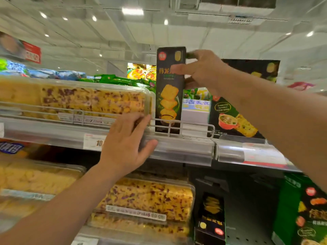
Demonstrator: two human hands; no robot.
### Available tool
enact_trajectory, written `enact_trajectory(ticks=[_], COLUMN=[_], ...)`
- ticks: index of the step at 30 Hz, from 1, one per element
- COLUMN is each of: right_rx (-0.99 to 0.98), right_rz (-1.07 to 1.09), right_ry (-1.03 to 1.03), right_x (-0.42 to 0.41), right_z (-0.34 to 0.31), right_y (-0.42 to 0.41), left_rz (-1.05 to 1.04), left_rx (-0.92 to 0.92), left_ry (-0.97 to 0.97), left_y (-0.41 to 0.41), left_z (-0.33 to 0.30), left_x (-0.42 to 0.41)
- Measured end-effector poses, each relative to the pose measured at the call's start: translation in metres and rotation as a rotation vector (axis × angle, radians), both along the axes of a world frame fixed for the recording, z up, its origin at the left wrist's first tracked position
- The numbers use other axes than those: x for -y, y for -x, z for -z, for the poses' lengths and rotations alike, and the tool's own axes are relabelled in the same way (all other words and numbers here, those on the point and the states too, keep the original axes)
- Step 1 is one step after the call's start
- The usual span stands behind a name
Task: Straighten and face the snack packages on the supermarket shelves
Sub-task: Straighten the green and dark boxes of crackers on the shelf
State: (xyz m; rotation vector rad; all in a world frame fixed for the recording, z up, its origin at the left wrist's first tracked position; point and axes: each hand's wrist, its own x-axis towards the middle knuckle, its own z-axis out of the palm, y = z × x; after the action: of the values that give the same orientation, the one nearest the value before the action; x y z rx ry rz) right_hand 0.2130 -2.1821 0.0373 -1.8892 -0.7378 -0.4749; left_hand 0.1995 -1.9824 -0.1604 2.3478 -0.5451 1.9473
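Note:
A tall black snack box (169, 96) with yellow crackers printed on it stands upright on the upper shelf, behind the wire rail (184, 129). My right hand (201, 71) grips its upper part, thumb across the front and fingers around the right edge. My left hand (123, 147) rests open against the shelf's front strip (177, 149), fingertips touching the corner of a clear plastic tray of yellow-and-purple cakes (88, 99) just left of the box. A larger black box (237, 110) leans tilted to the right of the tall one.
The lower shelf holds another clear cake tray (146, 197), a small black box (210, 218) and a green-and-black box (304, 214) at the right edge. Green bags (116, 80) and blue bags (53, 73) lie behind the upper tray. Price labels sit on the shelf edge.

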Motion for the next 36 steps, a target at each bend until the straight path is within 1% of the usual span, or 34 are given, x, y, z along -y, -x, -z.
enact_trajectory(ticks=[5,10,15,18,20,22,24,25,26,27,29,32,34,36], right_rx=[-0.006,-0.054,-0.014,0.033,0.167,0.433,0.717,0.787,0.796,0.749,0.596,0.402,0.232,0.136], right_rz=[0.013,0.027,0.067,0.139,0.241,0.257,0.151,0.09,0.041,0.016,0.051,0.24,0.273,0.263], right_ry=[-0.085,-0.143,-0.124,-0.007,0.078,0.075,0.068,0.13,0.231,0.354,0.579,0.821,0.864,0.843], right_x=[-0.007,-0.009,-0.016,-0.016,-0.008,0.007,0.027,0.04,0.053,0.065,0.087,0.112,0.122,0.129], right_z=[0.012,0.017,0.017,0.022,0.032,0.059,0.108,0.139,0.173,0.206,0.262,0.31,0.327,0.341], right_y=[-0.019,-0.023,-0.02,-0.014,0.0,0.029,0.062,0.075,0.087,0.096,0.103,0.094,0.082,0.069], left_rz=[-0.013,-0.047,-0.027,-0.011,-0.006,-0.01,-0.017,-0.019,-0.022,-0.027,-0.005,0.099,0.116,0.042], left_rx=[0.063,0.057,0.076,0.078,0.074,0.067,0.071,0.07,0.065,0.057,0.043,0.025,0.004,-0.026], left_ry=[-0.02,-0.031,-0.034,-0.034,-0.029,-0.013,0.014,0.036,0.059,0.066,-0.017,-0.19,-0.222,-0.239], left_y=[-0.004,-0.004,-0.004,-0.004,-0.004,-0.003,-0.002,0.0,0.003,0.006,0.011,0.014,0.011,0.005], left_z=[0.002,0.003,0.003,0.005,0.005,0.005,0.005,0.005,0.006,0.006,0.003,-0.007,-0.012,-0.011], left_x=[0.0,0.0,0.001,0.0,-0.001,0.0,0.006,0.01,0.015,0.022,0.038,0.074,0.094,0.105])
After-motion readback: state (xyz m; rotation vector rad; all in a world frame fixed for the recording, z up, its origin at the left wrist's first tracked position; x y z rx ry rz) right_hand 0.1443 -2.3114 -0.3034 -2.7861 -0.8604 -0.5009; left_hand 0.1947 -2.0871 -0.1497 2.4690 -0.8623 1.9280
